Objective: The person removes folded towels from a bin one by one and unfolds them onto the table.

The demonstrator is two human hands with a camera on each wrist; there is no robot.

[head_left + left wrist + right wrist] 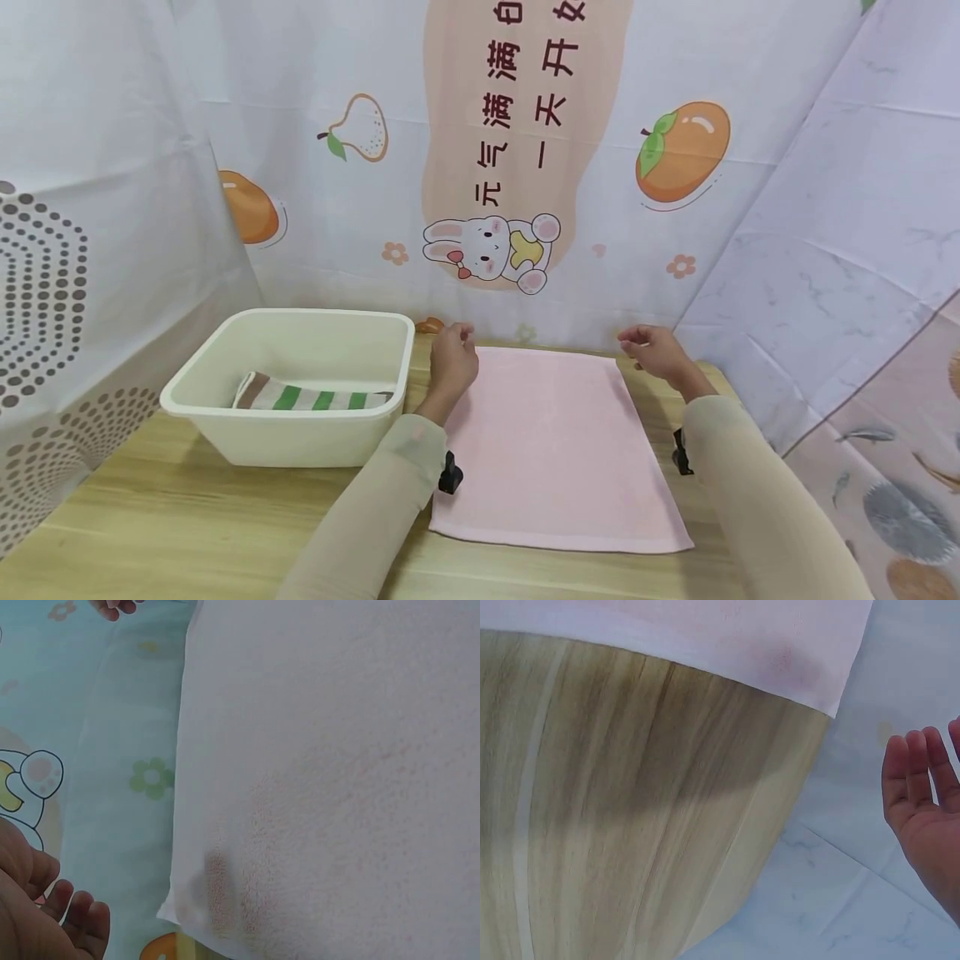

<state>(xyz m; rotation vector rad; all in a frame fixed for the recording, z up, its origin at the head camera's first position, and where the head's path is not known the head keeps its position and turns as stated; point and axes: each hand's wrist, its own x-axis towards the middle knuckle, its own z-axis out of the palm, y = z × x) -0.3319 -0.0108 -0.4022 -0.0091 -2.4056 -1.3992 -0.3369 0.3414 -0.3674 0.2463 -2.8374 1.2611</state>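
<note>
A pink towel (pixel 555 450) lies flat and spread out on the table, its terry texture showing in the left wrist view. My left hand (pixel 453 362) hovers by the towel's far left corner, its fingers loosely bent and apart from the cloth in the left wrist view (pixel 45 907). Just past the far right corner is my right hand (pixel 660 354). Relaxed fingers with nothing in them show on that hand in the right wrist view (pixel 926 795). Neither hand holds the towel.
A cream plastic basin (pixel 300 442) stands left of the towel, close to my left forearm. Inside it lies a cloth with green, white and brown stripes (pixel 307 397). A printed curtain (pixel 360 208) hangs behind the wooden table (pixel 187 525), with more fabric at both sides.
</note>
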